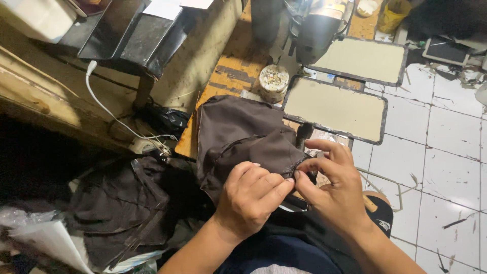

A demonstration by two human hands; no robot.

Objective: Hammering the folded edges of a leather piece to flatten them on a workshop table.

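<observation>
Left hand [251, 195] and right hand [332, 190] each keep a pinched-together grip on one edge of the brown fabric piece [243, 139] (draped off the wooden counter [228, 76]), keeping the seam taut for handling.

The left hand [252, 195] hides part of the brown cloth [243, 137]. The sewing machine [317, 25] is cut off at the top edge.

Dim indoor light, deep left shadow, perhaps slightly soft
</observation>
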